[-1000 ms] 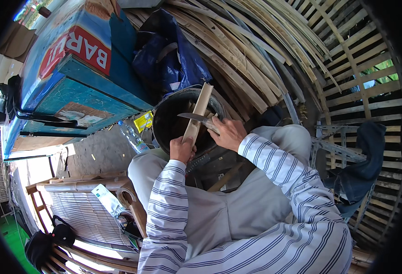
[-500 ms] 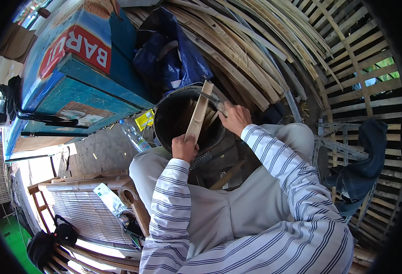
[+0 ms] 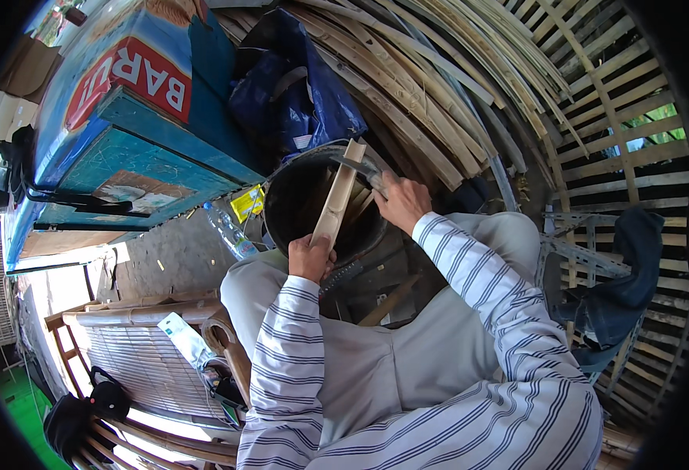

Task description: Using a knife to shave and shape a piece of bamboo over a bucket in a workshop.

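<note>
My left hand (image 3: 311, 258) is closed around the near end of a split bamboo piece (image 3: 333, 210), which slants up and away over a dark round bucket (image 3: 276, 205) between my knees. In my right hand (image 3: 401, 200) is a knife (image 3: 366, 168), my fingers wrapped round its handle. Its blade lies across the bamboo near the far end. How deep the edge sits in the bamboo, if at all, I cannot tell. More bamboo pieces (image 3: 358, 205) stand inside the bucket, partly hidden by the piece I hold.
Long bamboo strips (image 3: 415, 102) are piled beyond the bucket, beside a blue plastic bag (image 3: 293, 102). A teal box (image 3: 156, 168) stands at the left, with a plastic bottle (image 3: 231, 233) and yellow packet (image 3: 248, 204) near it. Dark cloth (image 3: 614, 286) hangs at the right by a slatted wall (image 3: 634, 94).
My left hand and the near end of the bamboo have shifted slightly left. The knife blade stays across the far end, with only a small shift in my right hand.
</note>
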Demonstrator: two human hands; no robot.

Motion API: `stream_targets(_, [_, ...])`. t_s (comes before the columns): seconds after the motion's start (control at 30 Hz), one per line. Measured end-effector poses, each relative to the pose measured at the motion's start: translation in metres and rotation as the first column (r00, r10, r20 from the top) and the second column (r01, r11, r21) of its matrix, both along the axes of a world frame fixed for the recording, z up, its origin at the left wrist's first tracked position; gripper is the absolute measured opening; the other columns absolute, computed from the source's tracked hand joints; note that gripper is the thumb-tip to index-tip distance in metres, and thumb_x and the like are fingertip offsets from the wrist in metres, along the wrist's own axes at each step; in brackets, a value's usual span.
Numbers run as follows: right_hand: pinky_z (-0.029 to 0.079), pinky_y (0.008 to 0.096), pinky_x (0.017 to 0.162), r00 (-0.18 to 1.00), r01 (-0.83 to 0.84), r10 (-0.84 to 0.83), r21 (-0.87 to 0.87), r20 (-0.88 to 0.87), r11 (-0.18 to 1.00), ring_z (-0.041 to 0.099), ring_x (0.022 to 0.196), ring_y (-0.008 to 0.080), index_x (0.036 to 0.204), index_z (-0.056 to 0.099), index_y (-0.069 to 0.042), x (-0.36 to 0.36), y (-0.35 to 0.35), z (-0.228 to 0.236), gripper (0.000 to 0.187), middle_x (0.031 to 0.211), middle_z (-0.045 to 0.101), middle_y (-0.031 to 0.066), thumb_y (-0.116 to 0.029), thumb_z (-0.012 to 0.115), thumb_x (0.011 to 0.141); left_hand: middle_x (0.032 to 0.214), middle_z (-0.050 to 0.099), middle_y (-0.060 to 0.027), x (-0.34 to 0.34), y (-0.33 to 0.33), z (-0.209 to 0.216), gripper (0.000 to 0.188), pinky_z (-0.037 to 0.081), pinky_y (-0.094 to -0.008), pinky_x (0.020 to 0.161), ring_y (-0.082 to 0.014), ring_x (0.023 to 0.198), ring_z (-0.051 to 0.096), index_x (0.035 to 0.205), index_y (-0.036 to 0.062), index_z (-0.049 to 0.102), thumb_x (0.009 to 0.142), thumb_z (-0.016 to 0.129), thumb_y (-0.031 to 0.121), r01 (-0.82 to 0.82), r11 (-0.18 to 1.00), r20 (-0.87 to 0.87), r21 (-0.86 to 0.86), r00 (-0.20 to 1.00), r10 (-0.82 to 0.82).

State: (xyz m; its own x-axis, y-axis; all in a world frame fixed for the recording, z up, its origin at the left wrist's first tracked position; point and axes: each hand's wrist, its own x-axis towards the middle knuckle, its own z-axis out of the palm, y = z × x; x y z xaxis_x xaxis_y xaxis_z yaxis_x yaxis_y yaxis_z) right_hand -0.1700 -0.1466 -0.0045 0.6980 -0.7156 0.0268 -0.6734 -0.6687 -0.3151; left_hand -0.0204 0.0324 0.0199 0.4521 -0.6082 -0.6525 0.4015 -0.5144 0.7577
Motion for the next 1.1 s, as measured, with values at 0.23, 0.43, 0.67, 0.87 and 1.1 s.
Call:
stream_targets(0.23, [0.057,0.0486,0.061,0.983,-0.182,0.182,-0.004,0.010,0.983,0.069,0.069,0.0413,0.113,0.063,-0.004,0.002,0.024,0.019,0.039,0.076,0.069,0.0239,-0.033,0.069,0.087,0.061,0.058,-0.0068,0.005,0.006,-0.002,0.025,0.033,-0.0256,0.034,-0.0099,0.038,0.045,0.087,-0.0050,0.063,0.093,0.057,0.019,0.016,0.999,0.011,0.027,1.000,-0.017])
stream_targets(0.43, [0.057,0.0490,0.061,0.999,-0.013,0.013,-0.012,-0.053,1.000,0.070,0.067,0.0390,0.121,0.063,-0.004,0.013,0.014,0.004,0.046,0.077,0.069,0.0231,-0.033,0.069,0.087,0.060,0.058,-0.0068,0.004,0.004,-0.004,0.025,0.033,-0.0259,0.034,-0.0098,0.039,0.046,0.085,-0.0043,0.063,0.093,0.057,0.019,0.001,0.997,0.057,0.072,0.998,-0.006])
stream_targets(0.67, [0.057,0.0478,0.061,0.998,0.053,-0.053,-0.003,-0.033,0.999,0.069,0.070,0.0406,0.108,0.062,-0.004,0.011,-0.020,-0.006,0.035,0.079,0.069,0.0242,-0.032,0.067,0.088,0.061,0.057,-0.0070,0.006,-0.004,0.002,0.025,0.032,-0.0254,0.035,-0.0097,0.039,0.044,0.088,-0.0052,0.063,0.093,0.057,0.018,-0.005,1.000,0.054,0.011,0.999,0.004])
stream_targets(0.87, [0.056,0.0486,0.061,0.996,-0.081,0.081,-0.002,-0.034,0.997,0.069,0.069,0.0401,0.113,0.061,-0.004,0.008,0.005,0.005,0.039,0.078,0.069,0.0226,-0.033,0.067,0.089,0.061,0.057,-0.0073,0.011,0.005,-0.005,0.025,0.032,-0.0264,0.035,-0.0103,0.038,0.044,0.091,-0.0061,0.063,0.094,0.058,0.018,-0.006,0.999,-0.002,0.041,1.000,0.006])
stream_targets(1.1, [0.056,0.0466,0.057,0.964,-0.265,0.267,-0.061,0.022,0.962,0.068,0.063,0.0380,0.125,0.060,-0.002,0.010,0.016,0.004,0.052,0.072,0.066,0.0207,-0.035,0.069,0.087,0.061,0.057,-0.0072,0.014,0.006,-0.005,0.026,0.032,-0.0261,0.035,-0.0102,0.039,0.044,0.091,-0.0059,0.064,0.092,0.059,0.020,0.012,0.998,0.032,0.063,0.999,-0.014])
